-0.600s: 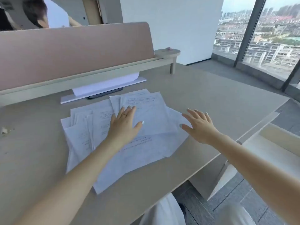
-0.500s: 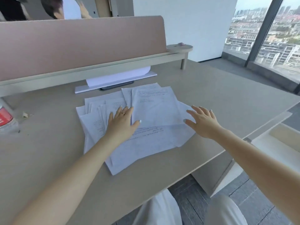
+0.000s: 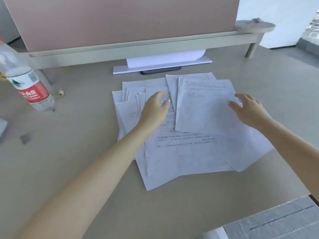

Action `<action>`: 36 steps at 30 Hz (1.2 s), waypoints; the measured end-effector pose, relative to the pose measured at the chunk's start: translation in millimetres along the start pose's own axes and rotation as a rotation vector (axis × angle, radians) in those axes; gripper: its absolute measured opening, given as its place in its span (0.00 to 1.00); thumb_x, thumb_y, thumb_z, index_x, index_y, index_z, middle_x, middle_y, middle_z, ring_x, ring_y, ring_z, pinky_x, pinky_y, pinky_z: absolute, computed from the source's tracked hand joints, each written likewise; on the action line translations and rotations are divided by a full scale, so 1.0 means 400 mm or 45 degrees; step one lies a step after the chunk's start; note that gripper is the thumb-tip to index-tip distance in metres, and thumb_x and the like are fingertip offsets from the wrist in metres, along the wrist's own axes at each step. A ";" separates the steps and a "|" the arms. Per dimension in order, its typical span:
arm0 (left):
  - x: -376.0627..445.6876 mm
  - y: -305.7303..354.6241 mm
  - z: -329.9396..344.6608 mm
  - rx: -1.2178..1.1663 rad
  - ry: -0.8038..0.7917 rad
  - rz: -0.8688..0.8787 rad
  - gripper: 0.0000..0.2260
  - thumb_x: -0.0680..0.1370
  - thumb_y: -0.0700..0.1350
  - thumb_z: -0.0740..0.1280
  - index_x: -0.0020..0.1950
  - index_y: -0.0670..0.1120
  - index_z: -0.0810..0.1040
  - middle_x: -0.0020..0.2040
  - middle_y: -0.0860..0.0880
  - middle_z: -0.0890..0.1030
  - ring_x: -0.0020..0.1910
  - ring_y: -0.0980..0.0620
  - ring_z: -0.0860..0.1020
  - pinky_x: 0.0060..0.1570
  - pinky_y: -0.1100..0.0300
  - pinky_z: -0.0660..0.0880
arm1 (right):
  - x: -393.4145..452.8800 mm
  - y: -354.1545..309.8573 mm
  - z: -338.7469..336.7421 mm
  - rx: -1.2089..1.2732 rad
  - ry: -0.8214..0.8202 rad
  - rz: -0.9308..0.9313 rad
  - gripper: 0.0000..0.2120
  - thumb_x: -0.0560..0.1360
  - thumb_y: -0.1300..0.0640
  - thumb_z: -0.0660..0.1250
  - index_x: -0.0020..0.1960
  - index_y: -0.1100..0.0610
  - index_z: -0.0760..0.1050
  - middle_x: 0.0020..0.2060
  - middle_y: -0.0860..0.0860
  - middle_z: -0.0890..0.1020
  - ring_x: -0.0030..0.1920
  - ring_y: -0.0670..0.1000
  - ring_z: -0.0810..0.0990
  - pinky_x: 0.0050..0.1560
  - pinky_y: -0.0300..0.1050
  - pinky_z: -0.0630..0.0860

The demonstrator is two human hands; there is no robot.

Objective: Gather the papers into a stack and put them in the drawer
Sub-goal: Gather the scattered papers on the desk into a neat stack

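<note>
Several white printed papers [image 3: 186, 152] lie fanned and overlapping on the beige desk [image 3: 69, 152]. My left hand [image 3: 155, 109] rests flat on the left part of the pile, fingers spread. My right hand [image 3: 248, 109] lies on the right edge of the top sheet [image 3: 203, 107], fingers apart, holding nothing. The drawer is out of view.
A clear water bottle [image 3: 27, 80] with a red label stands at the far left. A white stand holding a curved sheet [image 3: 162, 62] sits under the pink divider's shelf [image 3: 138, 47]. A small scrap [image 3: 61, 93] lies near the bottle. The desk's front edge is at lower right.
The view has tilted down and swung left, so the bottle shows and the drawer unit has left the frame. Both hands stay on the papers, the right one now further onto the top sheet.
</note>
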State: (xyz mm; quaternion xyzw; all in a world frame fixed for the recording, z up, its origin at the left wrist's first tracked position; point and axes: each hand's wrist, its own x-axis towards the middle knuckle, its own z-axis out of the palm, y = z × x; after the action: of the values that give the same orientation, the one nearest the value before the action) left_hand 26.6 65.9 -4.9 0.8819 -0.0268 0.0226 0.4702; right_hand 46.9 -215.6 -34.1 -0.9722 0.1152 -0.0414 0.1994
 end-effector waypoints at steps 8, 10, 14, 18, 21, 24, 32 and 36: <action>0.225 0.049 0.108 -0.859 -0.060 -0.584 0.20 0.74 0.37 0.59 0.66 0.39 0.67 0.38 0.47 0.72 0.35 0.49 0.73 0.36 0.58 0.74 | 0.038 -0.013 0.035 -0.052 -0.148 -0.026 0.27 0.77 0.44 0.56 0.74 0.48 0.57 0.77 0.48 0.56 0.74 0.59 0.59 0.74 0.56 0.50; 0.229 0.050 0.116 -0.825 -0.086 -0.595 0.21 0.73 0.40 0.62 0.65 0.39 0.65 0.43 0.47 0.74 0.38 0.49 0.76 0.40 0.57 0.76 | 0.018 -0.017 0.037 -0.076 -0.153 -0.046 0.26 0.78 0.44 0.55 0.74 0.49 0.57 0.77 0.48 0.56 0.75 0.57 0.57 0.74 0.54 0.48; 0.199 0.071 0.125 -0.280 -0.093 -0.247 0.11 0.75 0.38 0.57 0.57 0.46 0.64 0.48 0.47 0.74 0.44 0.47 0.73 0.37 0.57 0.69 | -0.024 -0.030 0.038 -0.112 -0.174 -0.103 0.26 0.78 0.44 0.54 0.74 0.49 0.56 0.77 0.48 0.54 0.75 0.55 0.55 0.73 0.51 0.47; 0.143 0.062 0.067 -0.092 0.043 0.046 0.19 0.75 0.38 0.52 0.65 0.48 0.66 0.56 0.49 0.78 0.48 0.45 0.77 0.48 0.51 0.74 | -0.055 -0.049 0.023 -0.006 -0.210 -0.129 0.26 0.78 0.44 0.55 0.74 0.48 0.56 0.77 0.47 0.53 0.74 0.54 0.59 0.74 0.54 0.51; 0.093 -0.003 -0.001 -0.021 0.119 0.091 0.19 0.75 0.38 0.51 0.64 0.51 0.67 0.52 0.52 0.79 0.43 0.46 0.77 0.38 0.55 0.72 | -0.084 -0.073 0.036 -0.010 -0.255 -0.210 0.26 0.78 0.44 0.54 0.74 0.47 0.54 0.77 0.46 0.52 0.74 0.52 0.60 0.75 0.54 0.50; 0.046 -0.071 -0.036 0.210 0.107 0.007 0.12 0.75 0.39 0.53 0.55 0.46 0.69 0.50 0.43 0.78 0.44 0.42 0.76 0.40 0.53 0.71 | -0.107 -0.107 0.065 -0.046 -0.267 -0.259 0.26 0.78 0.44 0.53 0.74 0.47 0.55 0.77 0.46 0.51 0.75 0.51 0.59 0.75 0.54 0.47; -0.020 -0.231 -0.128 0.567 0.330 -0.175 0.24 0.79 0.49 0.54 0.74 0.43 0.57 0.73 0.41 0.65 0.73 0.42 0.60 0.69 0.48 0.60 | -0.139 -0.164 0.073 0.062 -0.251 -0.251 0.29 0.76 0.48 0.60 0.74 0.47 0.55 0.77 0.45 0.47 0.74 0.50 0.60 0.74 0.51 0.48; -0.028 -0.215 -0.126 0.322 0.319 -0.203 0.25 0.79 0.52 0.53 0.75 0.46 0.55 0.71 0.42 0.68 0.70 0.42 0.63 0.68 0.49 0.58 | -0.135 -0.212 0.081 0.103 -0.280 -0.276 0.30 0.75 0.48 0.63 0.74 0.46 0.55 0.77 0.44 0.48 0.72 0.53 0.64 0.69 0.50 0.62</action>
State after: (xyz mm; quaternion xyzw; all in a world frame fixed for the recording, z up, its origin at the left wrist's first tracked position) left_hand 20.6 155.9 -49.0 0.9235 0.1047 0.0980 0.3557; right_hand 16.2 -114.7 -31.9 -0.9688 -0.0147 0.0394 0.2441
